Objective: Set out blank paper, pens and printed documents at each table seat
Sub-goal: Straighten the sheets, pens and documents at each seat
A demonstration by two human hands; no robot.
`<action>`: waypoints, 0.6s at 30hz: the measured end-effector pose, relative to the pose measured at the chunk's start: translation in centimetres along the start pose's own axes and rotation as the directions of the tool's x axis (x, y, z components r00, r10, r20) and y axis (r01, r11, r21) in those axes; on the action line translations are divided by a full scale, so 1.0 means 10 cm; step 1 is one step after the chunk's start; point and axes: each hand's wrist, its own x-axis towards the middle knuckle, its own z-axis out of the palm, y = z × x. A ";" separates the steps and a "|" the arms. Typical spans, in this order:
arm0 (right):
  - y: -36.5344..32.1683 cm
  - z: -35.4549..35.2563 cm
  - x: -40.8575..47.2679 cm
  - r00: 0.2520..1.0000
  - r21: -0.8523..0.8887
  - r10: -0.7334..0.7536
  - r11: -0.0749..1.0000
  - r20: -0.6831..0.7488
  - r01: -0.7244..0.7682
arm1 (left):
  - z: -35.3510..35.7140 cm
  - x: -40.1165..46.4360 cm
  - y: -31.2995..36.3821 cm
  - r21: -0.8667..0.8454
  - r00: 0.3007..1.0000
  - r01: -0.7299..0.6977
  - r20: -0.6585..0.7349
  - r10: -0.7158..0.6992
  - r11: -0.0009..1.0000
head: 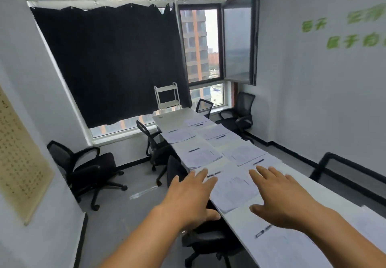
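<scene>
Both hands reach forward over the near part of a long white table [236, 221], fingers spread and straight, holding nothing. On the left, the left hand [189, 197] hangs over the table's left edge, above a black chair [208, 238] tucked below it. Whether either palm touches the surface cannot be told.

Far left, a beige scroll [18, 163] of small writing hangs on the wall. Next to it a black office chair [83, 169] stands well away from the table, and another chair [152, 142] sits close to the table's left side. Behind them a black curtain [108, 65] covers most of the window, with a white cart [167, 95] at the table's far end.

Between the two hands lies a printed document [234, 190] with a dark pen [214, 174] just beyond it, near the left fingertips. More sets of papers [200, 157] and pens [194, 150] run in two rows up the table, one at each seat.

The right hand [279, 198] hovers just right of the printed document. A further pen [259, 161] lies beyond its fingertips, and another, blurred pen [263, 231] lies below its thumb beside more sheets [292, 247]. Further right, an open window pane [238, 40] swings inward, black chairs [240, 115] stand by the far corner, and green lettering [342, 29] marks the right wall.
</scene>
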 end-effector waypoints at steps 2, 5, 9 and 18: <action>0.01 0.02 0.05 0.996 0.007 0.092 0.996 0.002 -0.092 | 0.00 0.27 -0.10 0.014 0.994 -0.107 0.010 0.107 0.994; 0.08 0.07 0.08 0.975 -0.002 0.220 0.975 0.009 -0.220 | 0.04 0.65 -0.17 0.044 0.970 -0.243 0.031 0.242 0.969; 0.29 0.17 0.06 0.929 0.006 0.369 0.929 0.027 -0.369 | 0.18 1.14 -0.01 0.024 0.913 -0.406 0.067 0.403 0.914; 0.98 0.67 0.36 0.824 0.055 0.557 0.824 0.106 -0.564 | 0.55 2.26 0.42 0.057 0.790 -0.605 0.163 0.591 0.794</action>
